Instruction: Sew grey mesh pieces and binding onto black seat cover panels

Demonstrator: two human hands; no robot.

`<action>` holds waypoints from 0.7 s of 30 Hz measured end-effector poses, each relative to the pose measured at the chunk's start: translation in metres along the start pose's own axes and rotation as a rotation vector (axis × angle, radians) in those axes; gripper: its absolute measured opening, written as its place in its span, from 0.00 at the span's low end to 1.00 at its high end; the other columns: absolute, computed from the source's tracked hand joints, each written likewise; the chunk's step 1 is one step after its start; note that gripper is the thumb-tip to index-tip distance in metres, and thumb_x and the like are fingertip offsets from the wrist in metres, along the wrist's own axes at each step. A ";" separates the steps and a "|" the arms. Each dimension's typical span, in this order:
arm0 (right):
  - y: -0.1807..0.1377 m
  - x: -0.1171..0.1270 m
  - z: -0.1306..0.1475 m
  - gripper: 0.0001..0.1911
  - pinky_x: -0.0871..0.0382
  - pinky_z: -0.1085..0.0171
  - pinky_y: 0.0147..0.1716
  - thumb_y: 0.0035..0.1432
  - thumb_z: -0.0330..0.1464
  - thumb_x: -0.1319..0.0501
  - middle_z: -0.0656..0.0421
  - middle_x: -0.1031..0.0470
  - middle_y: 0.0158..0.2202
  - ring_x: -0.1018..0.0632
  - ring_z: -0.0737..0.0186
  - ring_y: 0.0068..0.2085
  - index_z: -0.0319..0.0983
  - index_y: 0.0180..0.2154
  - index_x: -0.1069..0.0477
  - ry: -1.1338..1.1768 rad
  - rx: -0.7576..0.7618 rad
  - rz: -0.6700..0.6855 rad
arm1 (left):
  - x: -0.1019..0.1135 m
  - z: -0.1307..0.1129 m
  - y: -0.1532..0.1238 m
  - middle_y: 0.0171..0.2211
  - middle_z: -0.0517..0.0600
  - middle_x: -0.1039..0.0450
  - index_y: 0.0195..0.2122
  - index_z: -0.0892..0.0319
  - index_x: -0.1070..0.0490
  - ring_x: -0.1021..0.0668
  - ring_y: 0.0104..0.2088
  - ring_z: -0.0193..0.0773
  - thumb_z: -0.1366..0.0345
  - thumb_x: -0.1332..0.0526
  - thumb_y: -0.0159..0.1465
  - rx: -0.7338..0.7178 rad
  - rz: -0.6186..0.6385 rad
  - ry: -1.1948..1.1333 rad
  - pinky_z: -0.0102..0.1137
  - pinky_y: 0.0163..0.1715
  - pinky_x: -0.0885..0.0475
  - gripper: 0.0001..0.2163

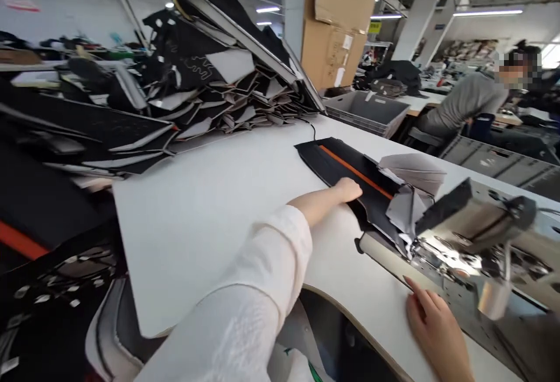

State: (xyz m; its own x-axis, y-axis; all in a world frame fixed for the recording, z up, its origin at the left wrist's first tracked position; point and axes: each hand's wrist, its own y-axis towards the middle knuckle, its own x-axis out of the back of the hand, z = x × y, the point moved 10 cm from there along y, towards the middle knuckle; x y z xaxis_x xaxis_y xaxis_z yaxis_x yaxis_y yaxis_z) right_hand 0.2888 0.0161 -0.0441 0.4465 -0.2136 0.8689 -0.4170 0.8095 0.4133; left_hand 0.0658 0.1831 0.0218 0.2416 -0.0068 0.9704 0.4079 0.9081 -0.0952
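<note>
A black fabric panel with an orange stripe (345,163) lies on the white table beside the sewing machine. My left hand (349,189) reaches across the table, its fingers curled over the panel's near edge. Folded grey-and-white pieces (411,178) are bunched at the panel's right end, close to the lit needle area of the sewing machine (464,253). At the front of the machine, my right hand (437,326) rests with its index fingertip at the edge of a beige strip (389,259). Thumb and index are slightly apart, with nothing visible between them.
A tall heap of black and grey sewn pieces (227,96) stands at the table's back left. Grey crates (367,111) and cardboard boxes (336,38) are behind the white table (210,207). A seated person (464,102) is at the right. Black pieces (56,253) hang at left.
</note>
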 end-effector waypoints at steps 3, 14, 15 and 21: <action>0.006 0.007 0.016 0.28 0.29 0.52 0.39 0.62 0.41 0.48 0.46 0.30 0.48 0.26 0.46 0.46 0.40 0.61 0.42 -0.009 0.129 -0.131 | -0.021 -0.019 -0.070 0.38 0.59 0.23 0.37 0.65 0.24 0.22 0.42 0.46 0.79 0.47 0.62 -0.042 0.054 -0.036 0.36 0.36 0.28 0.12; 0.057 -0.060 0.150 0.19 0.36 0.47 0.55 0.63 0.30 0.49 0.53 0.35 0.59 0.39 0.47 0.63 0.42 0.54 0.31 0.035 0.507 0.183 | -0.063 0.097 -0.241 0.47 0.58 0.28 0.50 0.65 0.31 0.24 0.43 0.43 0.60 0.48 0.66 0.322 0.167 -0.300 0.34 0.43 0.29 0.17; 0.056 -0.061 0.158 0.20 0.38 0.46 0.57 0.63 0.29 0.49 0.52 0.36 0.60 0.40 0.47 0.63 0.42 0.55 0.32 0.047 0.529 0.193 | -0.059 0.119 -0.233 0.52 0.60 0.31 0.55 0.67 0.35 0.26 0.48 0.43 0.62 0.49 0.67 0.347 0.123 -0.300 0.36 0.48 0.31 0.19; 0.055 -0.010 0.185 0.25 0.33 0.50 0.52 0.58 0.21 0.47 0.48 0.33 0.53 0.33 0.52 0.58 0.40 0.56 0.35 0.290 0.667 -0.087 | -0.053 0.154 -0.125 0.67 0.57 0.55 0.65 0.53 0.49 0.49 0.65 0.57 0.54 0.47 0.68 0.213 -0.064 -0.383 0.58 0.61 0.54 0.26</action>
State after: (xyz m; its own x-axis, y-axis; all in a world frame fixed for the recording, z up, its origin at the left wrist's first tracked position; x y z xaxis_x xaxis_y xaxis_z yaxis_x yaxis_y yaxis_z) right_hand 0.1149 -0.0385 0.0207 0.6529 -0.0337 0.7567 -0.7228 0.2710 0.6357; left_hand -0.1333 0.1345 0.0165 -0.1387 0.0539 0.9889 0.2115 0.9771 -0.0236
